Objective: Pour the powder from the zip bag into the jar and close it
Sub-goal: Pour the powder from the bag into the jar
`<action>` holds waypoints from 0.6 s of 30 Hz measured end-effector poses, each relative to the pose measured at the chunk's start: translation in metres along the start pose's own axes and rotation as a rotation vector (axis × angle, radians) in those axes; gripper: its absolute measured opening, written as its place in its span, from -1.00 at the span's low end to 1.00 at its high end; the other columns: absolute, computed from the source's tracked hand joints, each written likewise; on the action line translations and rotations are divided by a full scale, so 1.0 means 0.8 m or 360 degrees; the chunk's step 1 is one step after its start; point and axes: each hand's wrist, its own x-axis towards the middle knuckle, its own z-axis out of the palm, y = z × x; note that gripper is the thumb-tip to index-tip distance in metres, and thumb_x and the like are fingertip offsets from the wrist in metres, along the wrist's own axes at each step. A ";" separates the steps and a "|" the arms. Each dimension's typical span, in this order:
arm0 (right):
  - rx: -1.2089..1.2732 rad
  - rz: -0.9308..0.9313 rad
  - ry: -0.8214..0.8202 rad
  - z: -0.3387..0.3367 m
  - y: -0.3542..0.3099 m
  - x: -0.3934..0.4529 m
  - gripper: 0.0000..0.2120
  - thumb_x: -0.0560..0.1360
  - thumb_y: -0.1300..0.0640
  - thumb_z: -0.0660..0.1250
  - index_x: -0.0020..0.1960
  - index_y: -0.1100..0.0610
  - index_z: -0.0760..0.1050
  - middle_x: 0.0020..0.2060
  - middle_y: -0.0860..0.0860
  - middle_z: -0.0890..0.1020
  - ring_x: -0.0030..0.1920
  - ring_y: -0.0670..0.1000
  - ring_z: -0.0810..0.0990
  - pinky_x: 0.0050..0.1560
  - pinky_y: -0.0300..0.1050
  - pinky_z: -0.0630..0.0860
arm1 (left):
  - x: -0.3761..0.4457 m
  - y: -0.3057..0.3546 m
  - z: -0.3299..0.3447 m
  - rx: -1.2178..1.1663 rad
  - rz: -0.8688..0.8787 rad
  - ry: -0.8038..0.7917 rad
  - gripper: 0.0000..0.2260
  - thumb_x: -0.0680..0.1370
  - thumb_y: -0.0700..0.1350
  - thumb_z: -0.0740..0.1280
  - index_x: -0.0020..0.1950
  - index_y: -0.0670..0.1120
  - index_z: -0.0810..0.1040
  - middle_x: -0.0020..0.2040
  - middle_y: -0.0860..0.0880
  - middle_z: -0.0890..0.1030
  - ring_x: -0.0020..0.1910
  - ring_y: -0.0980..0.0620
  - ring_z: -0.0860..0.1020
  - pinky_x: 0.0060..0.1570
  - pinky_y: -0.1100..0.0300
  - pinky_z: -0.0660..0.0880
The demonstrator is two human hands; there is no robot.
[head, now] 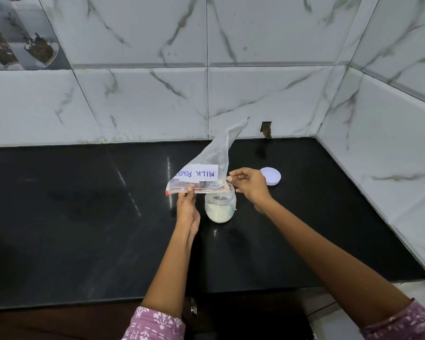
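Observation:
A clear zip bag (214, 155) with a white "MILK POWDER" label hangs upside down, its zip edge pointing down over the open glass jar (220, 208). The jar stands on the black counter and holds white powder in its lower half. My left hand (187, 209) pinches the zip edge near its left end. My right hand (248, 184) pinches the bag's right side just above the jar's mouth. The bag looks almost empty, with a little powder near the right corner. The jar's white lid (270, 176) lies flat on the counter, to the right behind my right hand.
The black counter (84, 217) runs into a corner of white marble-look tiled walls (390, 143) at the back and right. A small dark hole (266, 128) sits in the back wall just above the counter. The counter's front edge is near my elbows.

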 end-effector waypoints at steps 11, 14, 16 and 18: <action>-0.0176 -0.0164 -0.0001 0.008 -0.013 0.016 -0.86 0.35 0.17 0.51 -0.16 0.22 0.64 -0.17 0.15 0.71 -0.13 0.08 0.68 -0.04 0.00 0.61 | -0.001 0.002 0.002 0.0096 0.0018 -0.0044 -0.68 0.61 -0.22 0.17 0.37 -0.13 0.38 0.10 0.03 0.58 0.05 0.20 0.53 -0.03 0.41 0.48; -0.0237 -0.0224 -0.0024 0.004 -0.008 0.012 -0.88 0.30 0.19 0.55 -0.28 0.18 0.62 -0.28 0.10 0.68 -0.24 0.04 0.64 -0.07 0.01 0.62 | -0.003 0.000 -0.002 0.0116 0.0007 -0.0031 -0.69 0.61 -0.22 0.17 0.36 -0.11 0.39 0.15 0.02 0.56 0.06 0.21 0.52 0.03 0.35 0.45; -0.0214 -0.0219 0.0021 0.002 -0.008 0.012 -0.86 0.27 0.19 0.57 -0.32 0.14 0.60 -0.32 0.08 0.67 -0.26 0.04 0.64 -0.09 0.03 0.62 | -0.005 -0.002 -0.001 0.0109 -0.0002 -0.0054 -0.70 0.61 -0.22 0.17 0.34 -0.09 0.41 0.16 0.02 0.56 0.07 0.20 0.53 0.01 0.36 0.46; -0.0303 -0.0220 -0.0044 0.003 -0.005 0.013 -0.84 0.25 0.18 0.58 -0.32 0.16 0.60 -0.30 0.12 0.68 -0.24 0.08 0.65 -0.09 0.08 0.63 | -0.006 -0.002 0.000 0.0096 -0.0017 -0.0028 -0.69 0.62 -0.23 0.17 0.36 -0.11 0.40 0.19 -0.02 0.54 0.07 0.17 0.52 0.02 0.34 0.45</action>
